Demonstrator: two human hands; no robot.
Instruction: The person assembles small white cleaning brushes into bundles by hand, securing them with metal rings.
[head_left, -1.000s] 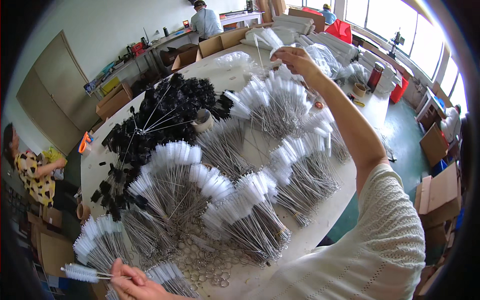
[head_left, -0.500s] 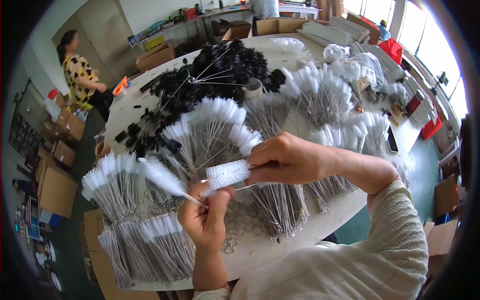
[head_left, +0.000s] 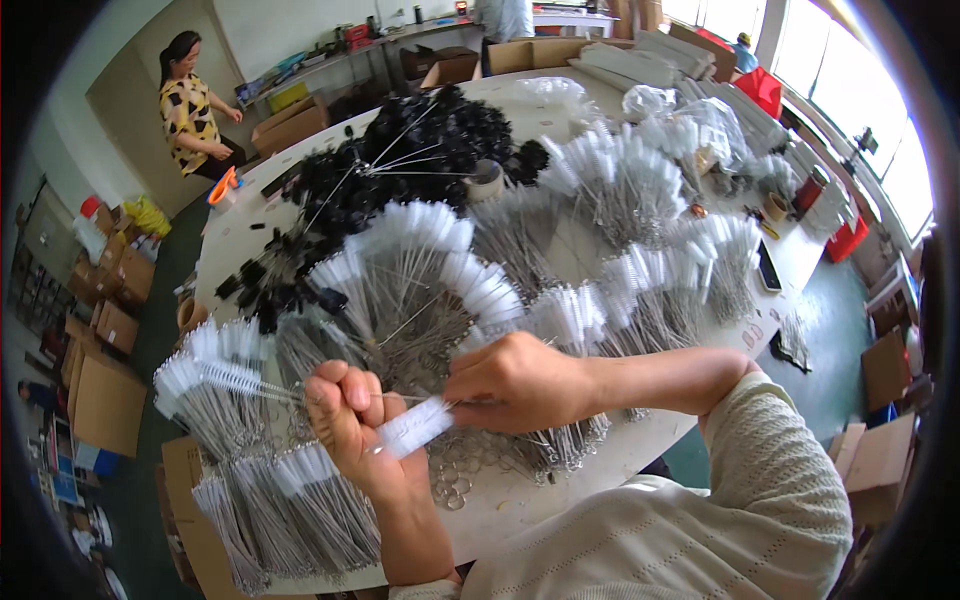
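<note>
While the two hands meet above the near part of the pale table (head_left: 655, 430), in the head view, the left hand (head_left: 355, 425) is turned with its palm up and its fingers bent inward. They close on the wire of a thin white brush (head_left: 235, 378), whose bristles point to the left, above the standing white bundles (head_left: 215, 355). The right hand (head_left: 520, 385) has its fingers pressed together, pinching one end of a thick white brush (head_left: 415, 428), which lies across in front of the left palm. Exactly where the right thumb presses, I cannot tell. A thin wire (head_left: 405, 397) runs between both hands.

Below the hands, small metal rings (head_left: 455, 490) are scattered on the table; more wire-stemmed bundles (head_left: 320, 495) lie at the near left. Farther away is a heap of black brushes (head_left: 410, 140), with a cardboard tube (head_left: 487, 180) beside it. A dark phone (head_left: 768, 268) rests near the right edge.
</note>
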